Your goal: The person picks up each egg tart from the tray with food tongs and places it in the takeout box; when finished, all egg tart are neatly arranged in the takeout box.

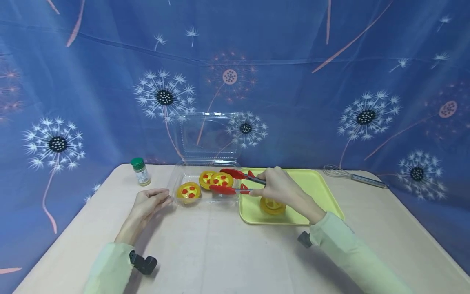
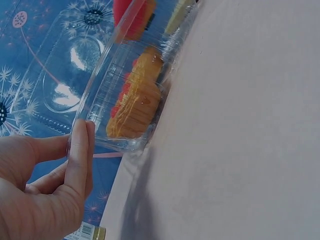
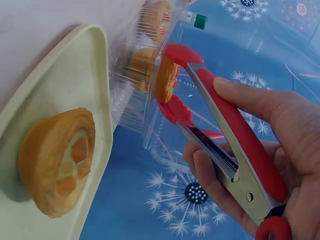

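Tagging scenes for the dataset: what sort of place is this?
Probably a staged tabletop recording set: a blue dandelion-print fabric backdrop hangs close around a pale, broad table laid with a yellow rectangular tray.

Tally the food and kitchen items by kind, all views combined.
Tarts: 4
Tongs: 1 pair
Clear container: 1
Yellow tray: 1
Green-capped bottle: 1
Whisk: 1
Total: 9
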A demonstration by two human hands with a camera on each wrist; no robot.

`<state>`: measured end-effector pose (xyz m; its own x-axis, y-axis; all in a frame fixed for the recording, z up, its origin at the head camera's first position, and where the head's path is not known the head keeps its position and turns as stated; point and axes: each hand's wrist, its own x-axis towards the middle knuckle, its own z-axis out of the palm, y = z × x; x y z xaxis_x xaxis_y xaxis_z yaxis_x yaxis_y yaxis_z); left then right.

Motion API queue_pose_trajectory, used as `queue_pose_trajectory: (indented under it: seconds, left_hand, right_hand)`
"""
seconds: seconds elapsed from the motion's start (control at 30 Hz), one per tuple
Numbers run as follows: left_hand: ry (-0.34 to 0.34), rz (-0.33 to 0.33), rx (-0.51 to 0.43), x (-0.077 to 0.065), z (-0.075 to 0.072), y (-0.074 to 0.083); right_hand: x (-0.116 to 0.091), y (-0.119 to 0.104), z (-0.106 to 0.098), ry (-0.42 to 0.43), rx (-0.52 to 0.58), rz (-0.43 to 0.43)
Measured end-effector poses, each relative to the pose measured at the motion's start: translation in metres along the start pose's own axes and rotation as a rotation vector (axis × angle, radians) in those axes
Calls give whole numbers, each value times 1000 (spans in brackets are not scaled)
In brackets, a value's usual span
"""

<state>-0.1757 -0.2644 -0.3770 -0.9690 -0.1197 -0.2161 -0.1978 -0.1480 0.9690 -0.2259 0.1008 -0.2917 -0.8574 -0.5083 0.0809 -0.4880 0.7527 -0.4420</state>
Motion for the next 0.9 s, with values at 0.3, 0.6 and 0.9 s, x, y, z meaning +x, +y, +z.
queue_pose_trajectory:
  seconds: [0.3,0.6,0.9]
  left_hand:
    - [8,-8,19,1,1,0]
    - [8,-8,21,3,-1,-1]
    - [4,-1,9,4,-1,0]
  right_hand:
    - [6,-10,-2,-63,-32,26]
    - [15,-23,-5,-75,-210,-5]
    - [18,-31,-3,-77,-303,-37]
